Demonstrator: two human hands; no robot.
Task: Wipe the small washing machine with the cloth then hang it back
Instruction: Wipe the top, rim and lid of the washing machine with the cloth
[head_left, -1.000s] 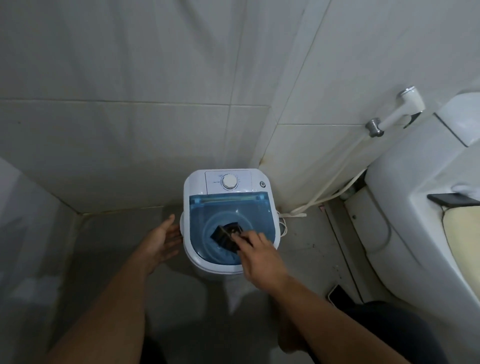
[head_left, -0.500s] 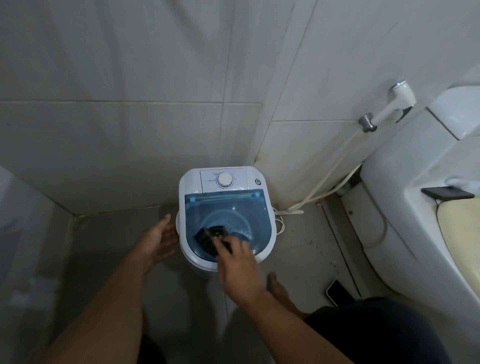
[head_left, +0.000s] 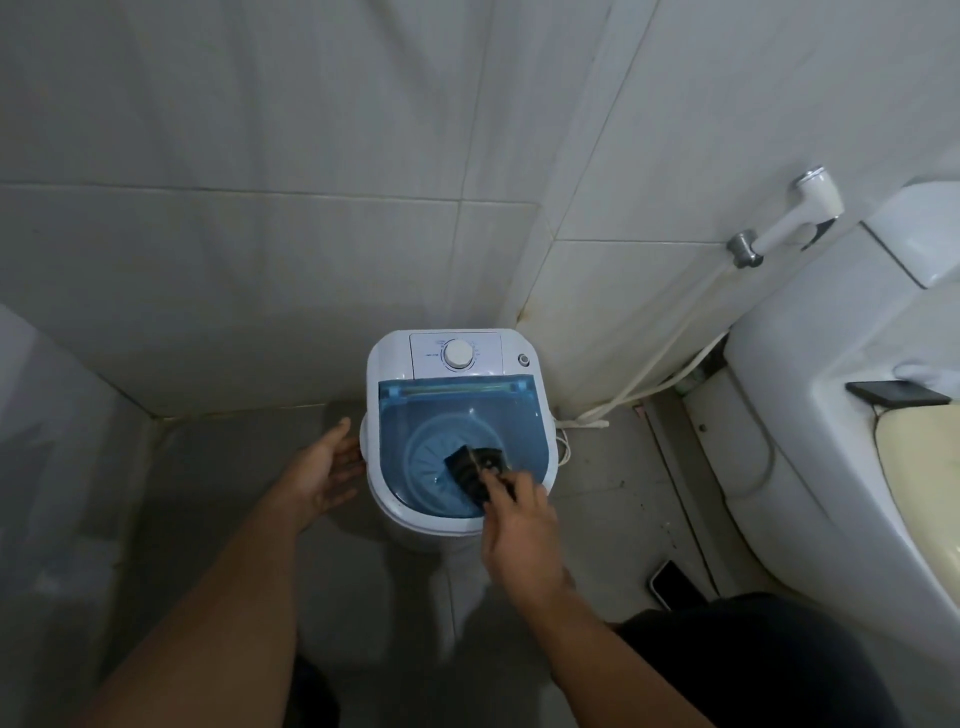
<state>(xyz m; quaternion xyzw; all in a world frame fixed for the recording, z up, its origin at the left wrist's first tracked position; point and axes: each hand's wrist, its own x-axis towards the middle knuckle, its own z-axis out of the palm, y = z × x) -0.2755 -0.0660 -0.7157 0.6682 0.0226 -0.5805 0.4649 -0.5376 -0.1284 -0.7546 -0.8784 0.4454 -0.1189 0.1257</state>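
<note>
Washing machine (head_left: 457, 410) sits on the floor in the tiled corner, my left hand (head_left: 324, 475) spread flat just beside its left side, holding nothing. On the blue lid (head_left: 415, 410), my right hand (head_left: 519, 525) has the dark cloth (head_left: 475, 470) pinched, toilet (head_left: 831, 467) off right

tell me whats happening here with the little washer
A person is wiping the small washing machine in a tiled bathroom corner. Their right hand presses a dark cloth onto the blue see-through lid, near its front edge. The left hand is open beside the machine's left side; actual contact is unclear. A toilet stands to the right.
</note>
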